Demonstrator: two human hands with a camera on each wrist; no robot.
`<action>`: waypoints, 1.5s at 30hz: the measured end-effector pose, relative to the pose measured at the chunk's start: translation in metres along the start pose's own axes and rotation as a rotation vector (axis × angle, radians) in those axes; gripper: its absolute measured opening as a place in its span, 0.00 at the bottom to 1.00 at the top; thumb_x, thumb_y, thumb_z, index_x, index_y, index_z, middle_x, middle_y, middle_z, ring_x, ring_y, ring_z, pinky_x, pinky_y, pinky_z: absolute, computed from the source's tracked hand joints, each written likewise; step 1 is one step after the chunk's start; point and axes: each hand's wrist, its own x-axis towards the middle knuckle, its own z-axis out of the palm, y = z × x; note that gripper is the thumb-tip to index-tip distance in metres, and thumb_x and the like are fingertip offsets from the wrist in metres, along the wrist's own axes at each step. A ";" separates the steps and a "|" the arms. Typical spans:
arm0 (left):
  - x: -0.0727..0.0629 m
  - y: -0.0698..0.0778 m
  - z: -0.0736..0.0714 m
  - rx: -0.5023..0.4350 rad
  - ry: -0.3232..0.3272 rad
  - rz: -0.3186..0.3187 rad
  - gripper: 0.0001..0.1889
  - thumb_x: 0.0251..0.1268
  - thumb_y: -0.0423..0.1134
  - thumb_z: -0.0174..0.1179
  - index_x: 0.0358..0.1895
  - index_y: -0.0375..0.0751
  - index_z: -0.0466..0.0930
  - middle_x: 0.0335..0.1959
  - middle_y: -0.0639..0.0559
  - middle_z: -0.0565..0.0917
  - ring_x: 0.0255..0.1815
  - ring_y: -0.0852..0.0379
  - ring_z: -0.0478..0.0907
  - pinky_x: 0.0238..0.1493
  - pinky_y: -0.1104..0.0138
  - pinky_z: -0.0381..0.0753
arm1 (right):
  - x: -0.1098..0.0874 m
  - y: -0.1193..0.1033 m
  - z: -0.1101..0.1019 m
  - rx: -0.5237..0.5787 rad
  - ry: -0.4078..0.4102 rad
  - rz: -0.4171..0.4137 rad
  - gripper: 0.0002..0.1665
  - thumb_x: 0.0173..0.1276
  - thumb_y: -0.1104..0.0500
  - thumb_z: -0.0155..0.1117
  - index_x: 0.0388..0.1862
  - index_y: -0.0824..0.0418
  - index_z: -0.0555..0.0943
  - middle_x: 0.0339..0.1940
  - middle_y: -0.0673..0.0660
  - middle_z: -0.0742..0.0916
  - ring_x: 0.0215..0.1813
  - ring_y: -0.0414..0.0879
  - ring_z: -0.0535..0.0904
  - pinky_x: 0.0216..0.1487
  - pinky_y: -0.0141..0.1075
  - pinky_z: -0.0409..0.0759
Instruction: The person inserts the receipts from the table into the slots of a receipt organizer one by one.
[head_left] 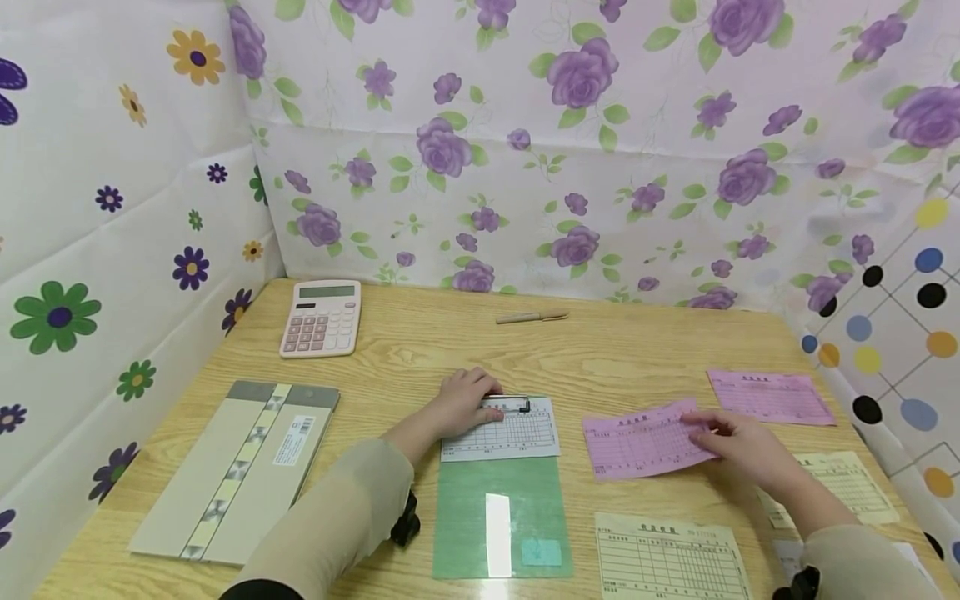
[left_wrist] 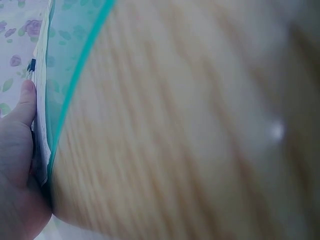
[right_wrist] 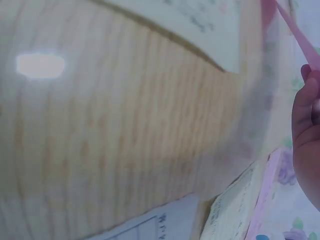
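Note:
My left hand point(head_left: 467, 403) rests on the top left part of a green clipboard point(head_left: 498, 517), its thumb lying over a white receipt slip point(head_left: 495, 442) under the metal clip point(head_left: 517, 405). Seen from the left wrist, the thumb lies along the edge of the paper stack point(left_wrist: 42, 95). My right hand point(head_left: 750, 446) pinches the right edge of a pink receipt slip point(head_left: 637, 443) between thumb and fingers. The slip is tilted beside the clipboard, its right side raised. In the right wrist view, only part of the right hand point(right_wrist: 307, 130) and a strip of pink paper show.
A yellow receipt slip point(head_left: 667, 554) lies at the front, another yellow one point(head_left: 855, 487) under my right forearm, and a pink one point(head_left: 772, 398) behind it. A beige folder point(head_left: 217, 483) and a calculator point(head_left: 322, 317) are at left; a pen point(head_left: 531, 317) lies at the back.

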 end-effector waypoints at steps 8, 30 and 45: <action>0.000 0.000 0.000 -0.009 0.004 0.009 0.22 0.60 0.56 0.58 0.53 0.48 0.74 0.53 0.52 0.72 0.54 0.50 0.65 0.56 0.51 0.60 | 0.000 -0.010 -0.006 0.099 -0.001 -0.043 0.28 0.69 0.43 0.56 0.61 0.59 0.74 0.61 0.62 0.76 0.48 0.38 0.77 0.42 0.39 0.78; 0.000 -0.002 0.001 -0.007 0.009 0.015 0.22 0.60 0.56 0.59 0.53 0.49 0.74 0.53 0.52 0.72 0.53 0.51 0.65 0.56 0.51 0.60 | 0.032 -0.059 0.049 0.169 -0.127 -0.114 0.22 0.63 0.48 0.64 0.54 0.55 0.80 0.42 0.57 0.81 0.41 0.48 0.73 0.38 0.38 0.76; -0.001 -0.003 0.000 -0.031 -0.001 0.008 0.21 0.62 0.56 0.58 0.54 0.50 0.75 0.53 0.53 0.71 0.55 0.53 0.64 0.58 0.53 0.58 | 0.054 -0.093 0.097 0.073 -0.231 -0.174 0.18 0.60 0.51 0.68 0.49 0.50 0.82 0.41 0.52 0.81 0.40 0.47 0.74 0.43 0.41 0.72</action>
